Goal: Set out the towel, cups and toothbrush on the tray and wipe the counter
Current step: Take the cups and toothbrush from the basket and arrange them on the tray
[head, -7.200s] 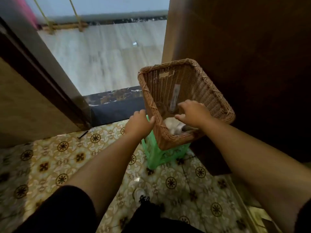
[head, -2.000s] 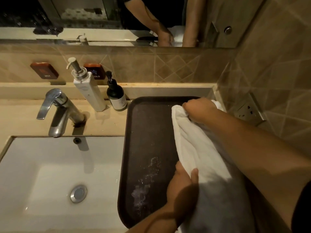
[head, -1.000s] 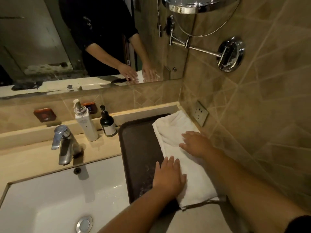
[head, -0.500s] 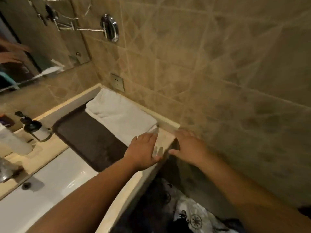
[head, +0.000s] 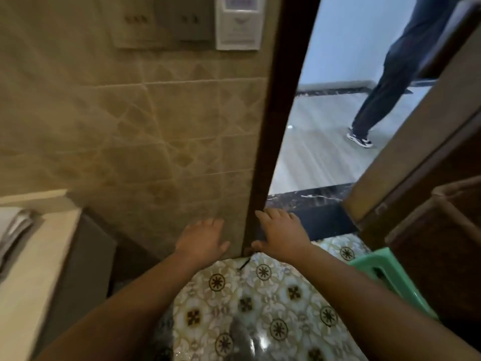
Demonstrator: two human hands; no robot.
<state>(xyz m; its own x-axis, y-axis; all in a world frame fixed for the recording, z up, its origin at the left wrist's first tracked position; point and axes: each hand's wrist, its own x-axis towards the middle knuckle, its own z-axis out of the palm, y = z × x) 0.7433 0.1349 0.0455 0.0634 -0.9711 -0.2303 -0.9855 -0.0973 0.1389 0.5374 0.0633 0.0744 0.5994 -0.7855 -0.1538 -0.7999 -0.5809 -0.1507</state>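
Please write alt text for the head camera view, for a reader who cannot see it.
Two empty hands, left hand and right hand, reach forward over a patterned floor toward a tiled wall and dark door frame. A green stool stands at right; counter at left.

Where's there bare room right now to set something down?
The counter is bare between the towel at its far end and the near edge. The patterned floor is open between both arms. The green stool corner at right is crowded.
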